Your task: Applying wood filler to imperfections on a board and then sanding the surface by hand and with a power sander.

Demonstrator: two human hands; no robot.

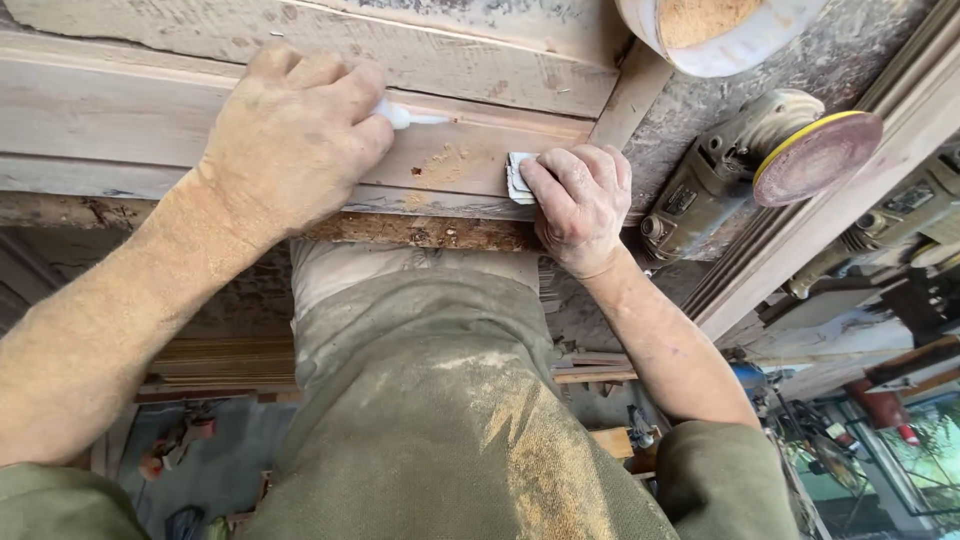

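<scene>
Head view, left hand: the left hand (290, 140) is closed around a small white tube (405, 117), its nozzle laid on the wooden moulding (120, 120)
Head view, right hand: the right hand (580, 205) is curled, a folded piece of sandpaper (517, 178) pinched against the moulding edge
Beside: a disc sander (760, 165) is lying on the bench, near a white tub of sawdust (715, 30)

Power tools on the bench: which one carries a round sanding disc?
The grey disc sander lying just right of the right hand, with a reddish, yellow-rimmed disc. The other tool, farther right, shows no disc.
</scene>
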